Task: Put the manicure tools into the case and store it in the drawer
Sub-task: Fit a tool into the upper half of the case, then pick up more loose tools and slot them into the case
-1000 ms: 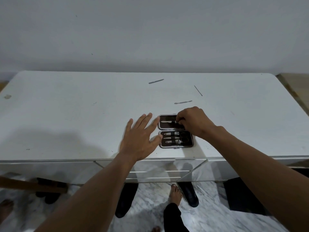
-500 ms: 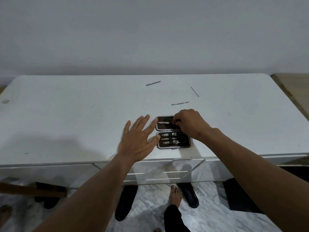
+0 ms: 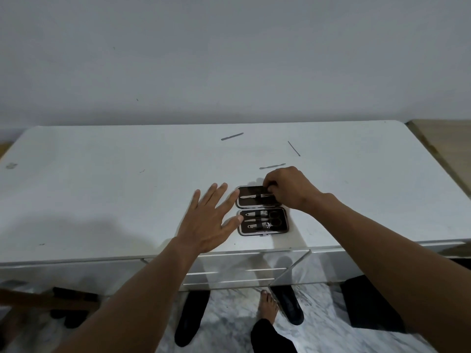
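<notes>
A dark manicure case (image 3: 262, 233) lies open near the front edge of the white dresser top (image 3: 102, 189). Its near half holds clippers, scissors and small steel tools under straps. My right hand (image 3: 288, 187) is over the far half, fingers pinched on a thin steel tool (image 3: 252, 196) lying under the strap there. My left hand (image 3: 211, 220) rests flat, fingers spread, touching the case's left edge. Three loose tools lie further back: a flat file (image 3: 232, 136), a thin stick (image 3: 293, 148) and a pusher (image 3: 272, 166).
The mirrored drawer front (image 3: 229, 273) below the top's edge is closed. A wooden surface (image 3: 443, 143) adjoins the dresser at the right. A grey wall rises behind. Bare feet and dark shapes reflect in the mirrored front above a marble floor.
The view shifted slightly. My right hand stayed pinched on the tool in the far half, moving a little. My left hand kept its flat hold at the case's left edge.
</notes>
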